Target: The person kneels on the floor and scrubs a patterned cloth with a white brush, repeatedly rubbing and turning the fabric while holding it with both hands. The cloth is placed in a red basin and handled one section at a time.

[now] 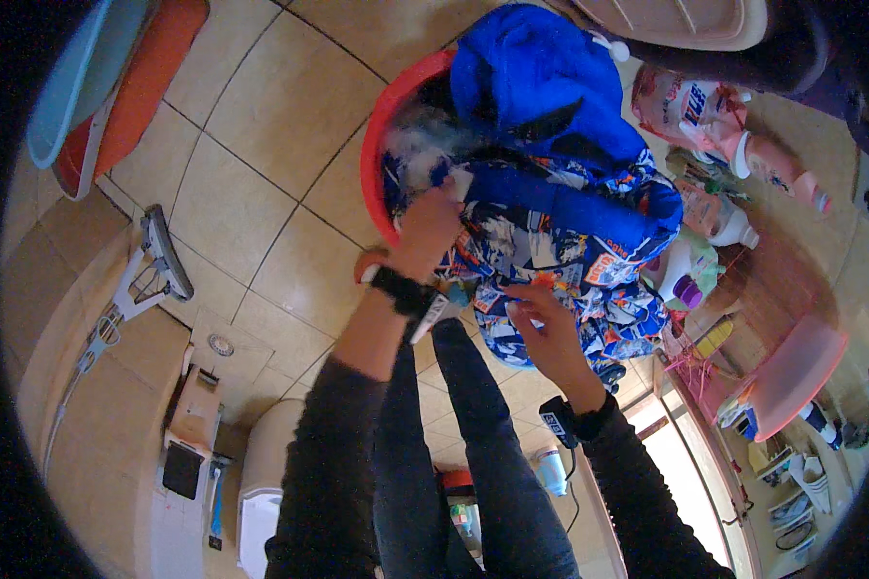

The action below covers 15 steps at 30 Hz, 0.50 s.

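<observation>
A blue jacket with a colourful printed pattern (529, 224) lies heaped over a red plastic basin (374, 145) in front of me. Its plain blue part, which may be a hood (536, 72), covers the basin's far side. My left hand (431, 221) is at the basin's near left, on or just above the cloth; it is blurred and its fingers are partly hidden. My right hand (547, 326) is over the patterned cloth nearer to me, fingers bent and apart, and it does not visibly grip the cloth. Black straps with small devices circle both wrists.
Detergent bottles and pouches (684, 108) stand to the right, with a pink plastic basin (804, 376) lower down. Blue and red basins (127, 94) lean at the upper left. A mop (159, 253) rests against the left wall near a floor drain (221, 344). My legs are below.
</observation>
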Tool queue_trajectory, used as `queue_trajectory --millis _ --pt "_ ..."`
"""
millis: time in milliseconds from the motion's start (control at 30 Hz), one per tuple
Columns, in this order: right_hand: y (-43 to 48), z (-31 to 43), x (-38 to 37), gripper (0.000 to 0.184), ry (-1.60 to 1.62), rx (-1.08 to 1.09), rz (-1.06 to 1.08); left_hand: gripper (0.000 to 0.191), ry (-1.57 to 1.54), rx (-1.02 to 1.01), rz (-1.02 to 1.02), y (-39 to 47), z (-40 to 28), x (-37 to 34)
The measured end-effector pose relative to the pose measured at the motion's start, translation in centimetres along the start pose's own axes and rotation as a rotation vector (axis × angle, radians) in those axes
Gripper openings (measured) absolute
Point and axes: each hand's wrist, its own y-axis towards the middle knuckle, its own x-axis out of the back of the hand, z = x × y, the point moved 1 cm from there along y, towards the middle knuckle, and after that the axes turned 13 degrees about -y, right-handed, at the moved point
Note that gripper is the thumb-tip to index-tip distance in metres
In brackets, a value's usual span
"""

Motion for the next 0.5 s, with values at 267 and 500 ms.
queue_trajectory --millis 267,500 --pt "1.1 0.3 1.5 0.022 -0.179 0.041 0.022 0.019 0.054 -0.011 -0.263 3.3 0.6 -4.9" --pt "1.2 1.3 0.4 0.023 -0.282 0.051 0.022 0.02 0.11 0.102 -0.055 -2.6 0.5 0.3"
